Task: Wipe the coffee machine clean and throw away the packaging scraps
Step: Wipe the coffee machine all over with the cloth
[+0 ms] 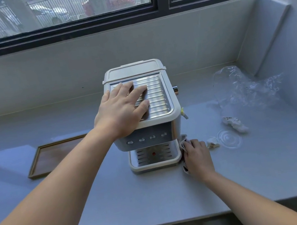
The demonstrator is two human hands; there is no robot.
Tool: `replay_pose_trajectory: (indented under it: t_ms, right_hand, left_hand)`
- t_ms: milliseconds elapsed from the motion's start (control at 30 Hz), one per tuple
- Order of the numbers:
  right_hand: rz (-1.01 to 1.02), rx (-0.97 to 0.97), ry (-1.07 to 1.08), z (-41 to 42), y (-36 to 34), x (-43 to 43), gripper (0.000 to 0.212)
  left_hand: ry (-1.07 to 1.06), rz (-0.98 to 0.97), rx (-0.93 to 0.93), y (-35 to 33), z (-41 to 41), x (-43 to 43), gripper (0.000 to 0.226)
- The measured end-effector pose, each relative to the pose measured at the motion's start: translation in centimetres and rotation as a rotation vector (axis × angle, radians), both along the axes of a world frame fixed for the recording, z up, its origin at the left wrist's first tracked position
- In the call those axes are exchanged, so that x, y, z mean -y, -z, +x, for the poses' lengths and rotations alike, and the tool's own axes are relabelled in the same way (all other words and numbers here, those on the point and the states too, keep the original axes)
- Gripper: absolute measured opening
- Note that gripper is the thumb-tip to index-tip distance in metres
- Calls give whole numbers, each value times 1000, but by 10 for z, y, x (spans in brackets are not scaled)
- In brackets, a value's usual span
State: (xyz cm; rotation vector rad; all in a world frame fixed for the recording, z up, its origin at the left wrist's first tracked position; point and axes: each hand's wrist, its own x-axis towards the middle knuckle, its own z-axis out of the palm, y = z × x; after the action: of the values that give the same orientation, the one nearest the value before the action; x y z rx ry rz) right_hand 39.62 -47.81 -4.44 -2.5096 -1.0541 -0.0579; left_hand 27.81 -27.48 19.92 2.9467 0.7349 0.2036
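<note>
**While the left hand [122, 110] lies flat, the right hand [197, 155] grips the cloth [183, 139]**

As the head camera sees it, one coffee machine [159, 99] stands mid-counter [157, 198], with four buttons on its front. The left hand rests on its ribbed top, fingers straight. The right hand curls round one cloth at the machine's lower right side and hides most of it. To the right lie one clear plastic bag [240, 86], two crumpled white scraps [235, 124] [213, 144] and one clear round piece [228, 138], hard to identify. One wooden tray [53, 156] sits to the left, partly behind the forearm.

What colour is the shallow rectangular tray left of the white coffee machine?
The shallow rectangular wooden tray is dark brown with a lighter tan rim; head view.
</note>
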Motion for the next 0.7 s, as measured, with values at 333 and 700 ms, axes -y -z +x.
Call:
replay_pose_trajectory:
  t_ms: [333,700]
  right_hand:
    - [-89,-275,115,65,-29,-87,21]
    - [-44,-194,63,9,-9,-26,33]
  left_hand:
    - [-4,8,7,2,1,-1,62]
    - [-16,-18,12,0,1,4,52]
